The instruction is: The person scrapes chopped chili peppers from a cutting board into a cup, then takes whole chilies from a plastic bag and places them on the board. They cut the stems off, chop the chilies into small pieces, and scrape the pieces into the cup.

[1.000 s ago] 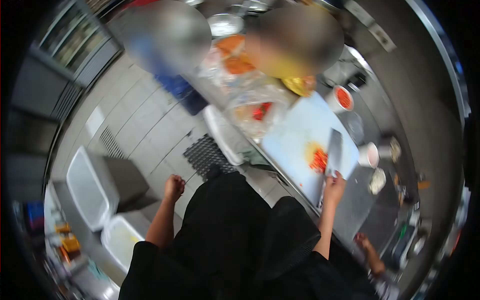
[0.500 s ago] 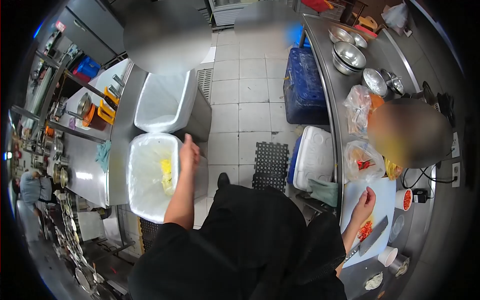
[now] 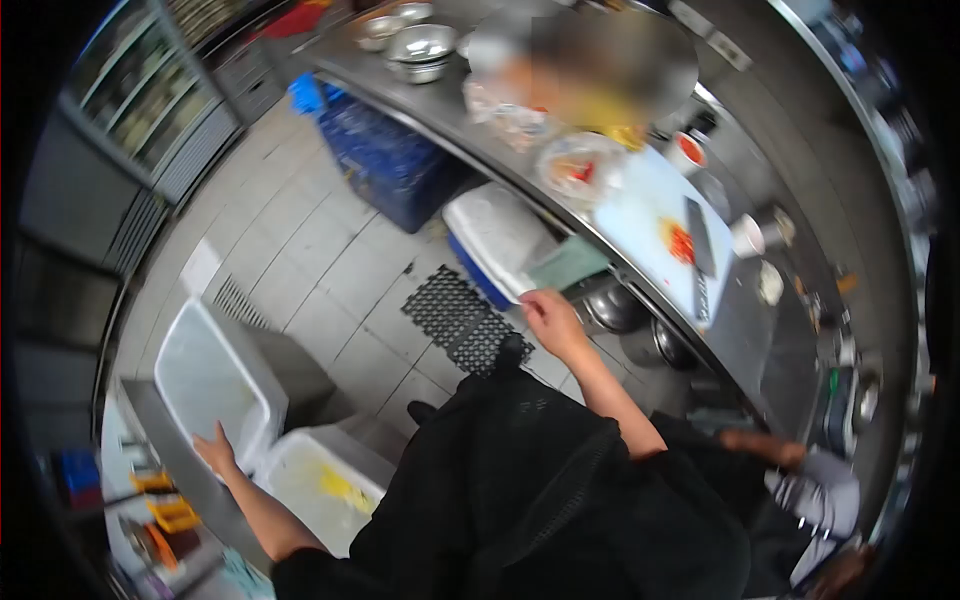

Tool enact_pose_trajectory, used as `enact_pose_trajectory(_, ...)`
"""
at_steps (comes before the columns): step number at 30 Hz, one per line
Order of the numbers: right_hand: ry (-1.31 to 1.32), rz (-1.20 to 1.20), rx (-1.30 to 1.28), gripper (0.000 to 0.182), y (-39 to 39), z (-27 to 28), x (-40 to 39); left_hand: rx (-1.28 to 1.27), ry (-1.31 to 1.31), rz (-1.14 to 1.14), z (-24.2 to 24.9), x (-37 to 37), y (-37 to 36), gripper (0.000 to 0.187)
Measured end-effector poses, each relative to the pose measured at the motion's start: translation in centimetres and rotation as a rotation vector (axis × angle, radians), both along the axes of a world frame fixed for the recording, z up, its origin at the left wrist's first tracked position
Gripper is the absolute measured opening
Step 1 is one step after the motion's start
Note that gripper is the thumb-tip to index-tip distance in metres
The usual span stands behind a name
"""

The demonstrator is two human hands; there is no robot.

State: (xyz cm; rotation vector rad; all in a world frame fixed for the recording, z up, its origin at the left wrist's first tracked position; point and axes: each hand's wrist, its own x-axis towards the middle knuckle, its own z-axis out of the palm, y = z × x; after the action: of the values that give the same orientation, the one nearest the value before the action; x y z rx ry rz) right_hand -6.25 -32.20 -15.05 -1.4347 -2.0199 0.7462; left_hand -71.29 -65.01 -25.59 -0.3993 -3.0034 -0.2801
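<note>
My left hand (image 3: 214, 452) is open, thumb spread from the fingers, at the near rim of a bin lined with clear plastic (image 3: 262, 452). Beside it stands a second lined bin (image 3: 290, 470) with yellow scraps (image 3: 345, 490) inside. My right hand (image 3: 552, 322) hangs in front of the counter with loosely bent fingers and nothing visible in them. In this view its fingertips overlap the corner of a white-lidded box (image 3: 495, 232), below a green cloth (image 3: 568, 264). On the counter, a knife (image 3: 698, 240) lies beside chopped red pepper (image 3: 680, 243) on a white cutting board (image 3: 640, 215).
Metal bowls (image 3: 420, 45) and plastic bags (image 3: 578, 168) stand along the counter. Under it are a blue bin (image 3: 385, 160) and pots (image 3: 615, 305). A black perforated mat (image 3: 465, 315) lies on the tiles. Another person's grey sleeve (image 3: 825, 490) shows at lower right.
My view has turned toward the counter. My right hand has moved away from the cutting board, and my left hand is now at the other bin's rim. The knife and pepper stay on the board.
</note>
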Motion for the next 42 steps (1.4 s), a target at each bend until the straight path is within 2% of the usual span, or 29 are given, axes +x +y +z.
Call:
enact_pose_trajectory(2,0.016,-0.089,-0.068,0.015,-1.0,-0.1,1.4,0.073,0.023,-0.161,-3.2,2.5,3.1,0.084)
enact_pose_trajectory(5,0.031,-0.179,-0.048,0.017,-0.3,-1.1,4.3,0.264,-0.208,-0.357,-6.2,9.5,10.8,0.075)
enact_pose_trajectory(6,0.042,-0.21,-0.035,0.018,0.2,-1.2,5.3,0.376,-0.279,-0.461,-5.9,13.0,13.9,0.071)
enact_pose_trajectory(7,0.047,-0.228,-0.031,0.018,0.8,-0.6,6.2,0.354,-0.316,-0.579,-3.6,17.1,17.2,0.066)
enact_pose_trajectory(8,0.037,-0.273,-0.049,0.02,2.0,0.6,7.0,0.441,-0.384,-0.69,-5.0,19.4,20.0,0.062)
enact_pose_trajectory(9,0.029,-0.314,-0.069,0.022,3.4,1.3,7.9,0.399,-0.534,-0.73,-2.2,23.6,23.1,0.06)
enact_pose_trajectory(10,0.078,-0.354,-0.072,0.023,5.0,1.3,9.0,0.474,-0.584,-0.858,-1.8,26.7,25.7,0.06)
enact_pose_trajectory(12,0.15,-0.411,-0.062,0.028,9.1,0.9,11.2,0.639,-0.872,-1.005,1.2,32.8,30.8,0.06)
enact_pose_trajectory(14,0.179,-0.464,-0.063,0.038,13.6,1.5,13.0,0.524,-0.845,-1.163,6.1,38.4,35.6,0.058)
enact_pose_trajectory(16,0.127,-0.475,0.011,0.052,18.1,3.3,14.0,0.553,-0.898,-1.271,8.4,42.6,40.5,0.056)
enact_pose_trajectory(19,0.07,-0.506,0.153,0.066,25.9,1.5,14.4,0.511,-0.916,-1.31,10.7,48.1,47.5,0.06)
enact_pose_trajectory(21,0.017,-0.504,0.198,0.069,28.8,1.0,13.8,0.55,-1.032,-1.207,12.3,51.7,51.3,0.068)
enact_pose_trajectory(23,0.176,-0.352,-0.436,0.066,30.0,2.3,13.3,0.434,-1.054,-1.153,13.6,54.5,54.5,0.067)
enact_pose_trajectory(24,0.184,-0.359,-0.437,0.066,30.8,1.4,13.3,0.323,-1.078,-1.097,14.0,55.6,55.9,0.067)
enact_pose_trajectory(25,0.261,-0.295,-0.503,0.055,31.7,-0.5,13.3,0.316,-1.077,-1.106,14.0,56.3,57.2,0.067)
enact_pose_trajectory(26,0.336,-0.231,-0.568,0.045,32.3,-1.5,13.7,0.262,-1.123,-1.069,13.5,56.9,58.6,0.059)
enact_pose_trajectory(27,0.338,-0.239,-0.566,0.045,32.5,-1.0,14.2,0.21,-1.168,-1.03,12.7,57.2,60.0,0.052)
enact_pose_trajectory(28,0.351,-0.269,-0.511,0.036,32.3,0.1,14.5,0.24,-1.284,-1.041,11.8,56.9,61.5,0.036)
enact_pose_trajectory(30,0.387,-0.287,-0.442,0.019,31.2,3.6,15.4,0.35,-1.288,-1.027,11.0,57.2,63.5,0.031)
enact_pose_trajectory(31,0.387,-0.296,-0.444,0.019,30.6,4.9,16.2,0.462,-1.289,-1.007,11.6,57.5,64.0,0.028)
enact_pose_trajectory(33,0.554,-0.366,-0.241,0.018,29.6,6.2,18.0,0.531,-1.262,-1.058,14.9,59.5,64.0,0.024)
enact_pose_trajectory(34,0.545,-0.382,-0.233,0.018,28.9,6.3,18.9,0.61,-1.22,-1.195,15.5,60.2,64.5,0.026)
enact_pose_trajectory(35,0.425,-0.421,0.02,0.022,27.9,6.3,19.8,0.69,-1.175,-1.331,16.1,60.8,65.1,0.029)
enact_pose_trajectory(36,0.283,-0.43,0.197,0.026,26.5,6.2,20.6,0.652,-0.88,-1.571,16.5,61.1,65.2,0.036)
enact_pose_trajectory(37,0.132,-0.464,0.375,0.029,25.1,6.0,21.4,0.655,-0.903,-1.59,16.1,61.5,65.1,0.036)
enact_pose_trajectory(38,-0.033,-0.473,0.471,0.033,23.2,5.6,21.9,0.664,-0.639,-1.833,15.6,62.0,64.7,0.038)
enact_pose_trajectory(39,-0.14,-0.505,0.282,0.035,21.2,4.5,22.0,0.671,-0.354,-2.053,15.1,62.3,64.6,0.041)
enact_pose_trajectory(40,-0.243,-0.533,0.088,0.038,19.3,3.2,22.1,0.51,-0.28,-2.199,13.5,62.3,65.2,0.046)
enact_pose_trajectory(42,-0.455,-0.632,-0.073,0.038,15.5,2.0,22.2,0.444,-0.268,-2.277,12.0,61.4,65.0,0.047)
